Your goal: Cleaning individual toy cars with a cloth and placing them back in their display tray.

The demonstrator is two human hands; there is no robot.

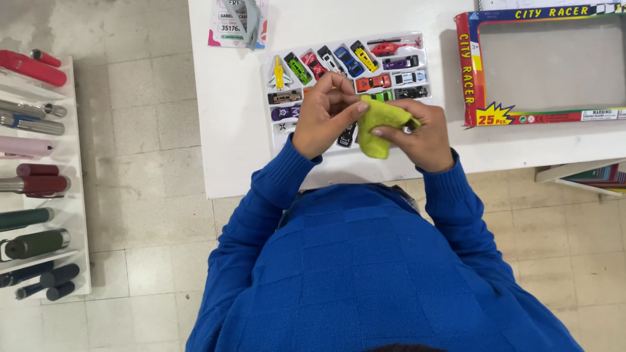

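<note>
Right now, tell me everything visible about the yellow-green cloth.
The yellow-green cloth looks like soft fabric, bunched and folded into a crumpled wad. Both hands hold it above the near edge of the toy vehicle tray: the left hand pinches its upper corner, the right hand grips its right side. Anything wrapped inside is hidden.

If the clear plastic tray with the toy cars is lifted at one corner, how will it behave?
The tray looks thin and moulded, so it would probably flex rather than stay stiff. The small cars sit loose in shallow pockets, so tilting may let them slide out. It seems light and might shift easily on the smooth white table.
</note>
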